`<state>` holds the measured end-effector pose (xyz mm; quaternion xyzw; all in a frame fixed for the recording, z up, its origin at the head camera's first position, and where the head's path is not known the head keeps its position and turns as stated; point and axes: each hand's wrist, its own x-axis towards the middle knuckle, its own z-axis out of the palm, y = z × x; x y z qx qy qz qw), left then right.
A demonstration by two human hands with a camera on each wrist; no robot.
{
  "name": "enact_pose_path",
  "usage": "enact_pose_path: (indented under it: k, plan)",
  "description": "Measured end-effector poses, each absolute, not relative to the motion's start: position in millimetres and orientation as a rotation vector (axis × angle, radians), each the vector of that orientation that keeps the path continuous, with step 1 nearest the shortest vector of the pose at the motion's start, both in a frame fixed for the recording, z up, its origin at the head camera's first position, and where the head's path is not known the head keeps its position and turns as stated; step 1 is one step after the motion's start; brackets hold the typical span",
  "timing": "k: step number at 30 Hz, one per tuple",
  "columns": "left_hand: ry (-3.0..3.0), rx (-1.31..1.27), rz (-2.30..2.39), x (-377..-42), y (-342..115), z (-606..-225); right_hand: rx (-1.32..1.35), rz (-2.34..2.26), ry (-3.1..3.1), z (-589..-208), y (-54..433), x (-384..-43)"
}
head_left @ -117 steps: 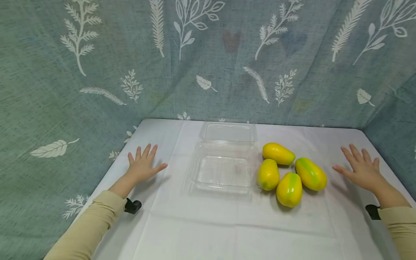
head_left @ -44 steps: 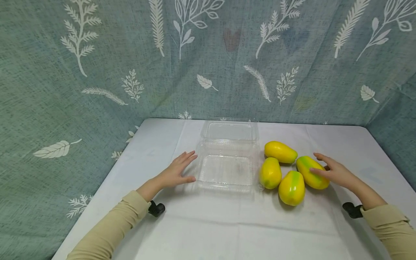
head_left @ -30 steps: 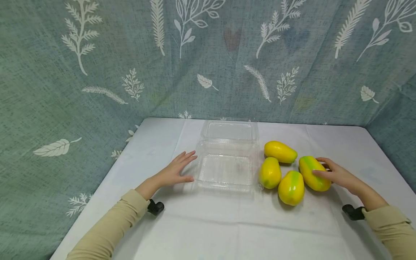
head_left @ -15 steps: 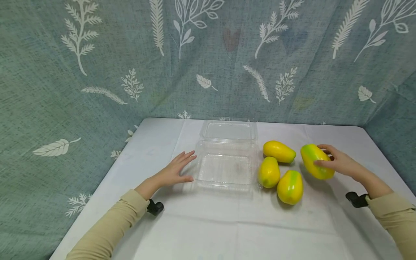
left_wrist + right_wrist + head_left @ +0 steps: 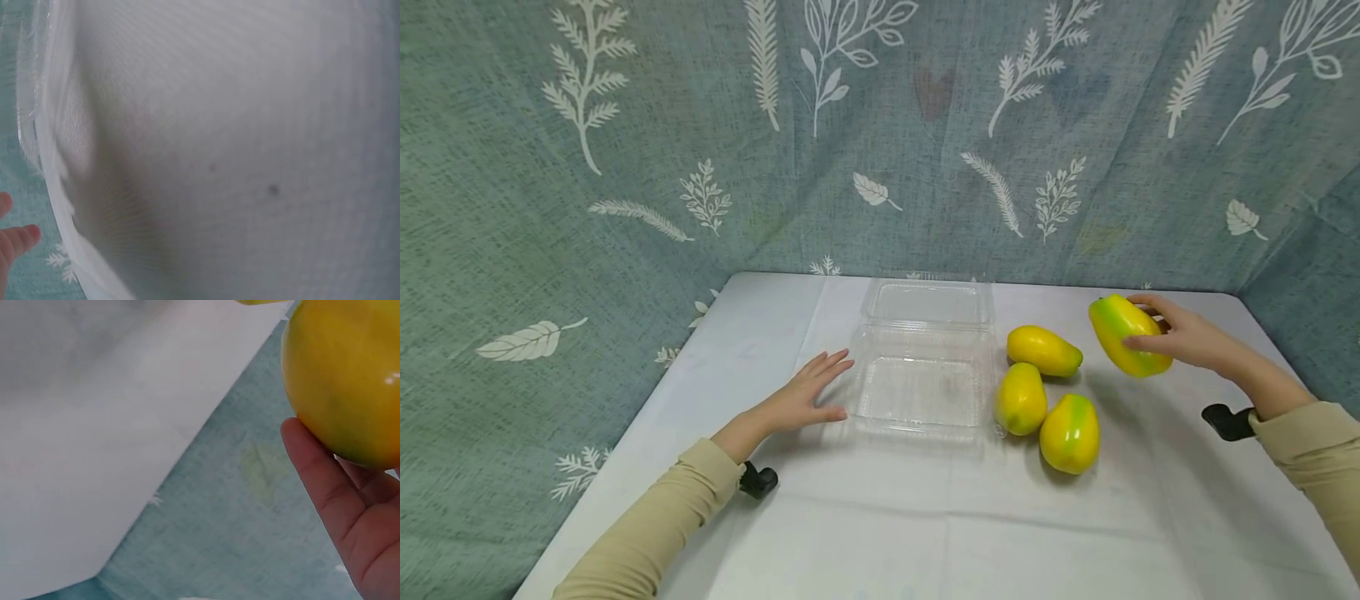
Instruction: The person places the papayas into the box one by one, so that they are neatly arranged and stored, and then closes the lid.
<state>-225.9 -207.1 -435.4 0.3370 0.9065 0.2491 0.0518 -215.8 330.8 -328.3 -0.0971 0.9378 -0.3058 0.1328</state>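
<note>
My right hand grips a yellow papaya with a green stripe, thumb on the near side and fingers round the far side. The papaya is raised above the white table, its shadow below. In the right wrist view the fruit fills the upper right corner, against the fingers. Three more papayas lie on the table: one at the back, one beside the container and one in front. My left hand, fingers spread, is at the left side of a clear plastic clamshell container, which holds nothing.
The container's lid lies folded back toward the table's far edge. A white cloth covers the table. Behind and at both sides hangs a green-blue curtain with white leaf prints.
My right hand has come in from the right, taken hold of the rightmost papaya and lifted it up and back. My left hand moved in beside the container and has since stayed still.
</note>
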Motion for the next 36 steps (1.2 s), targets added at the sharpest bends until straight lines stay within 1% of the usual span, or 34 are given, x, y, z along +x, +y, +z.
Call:
enact_pose_path:
  k: [17, 22, 29, 36]
  plan:
    - [2.739, 1.015, 0.744, -224.8, -206.4, -435.6, -0.355, -0.803, 2.772, -300.8, 297.7, -238.5]
    - [2.751, 1.022, 0.725, -225.6, -207.5, -436.3, -0.414, -0.781, 2.809, -292.0, 284.7, -245.3]
    - [2.748, 1.018, 0.729, -224.5, -207.2, -434.6, -0.469, -0.791, 2.822, -281.6, 264.2, -247.6]
    - [2.752, 1.045, 0.733, -224.3, -206.3, -434.4, -0.516, -0.837, 2.834, -279.5, 245.1, -251.8]
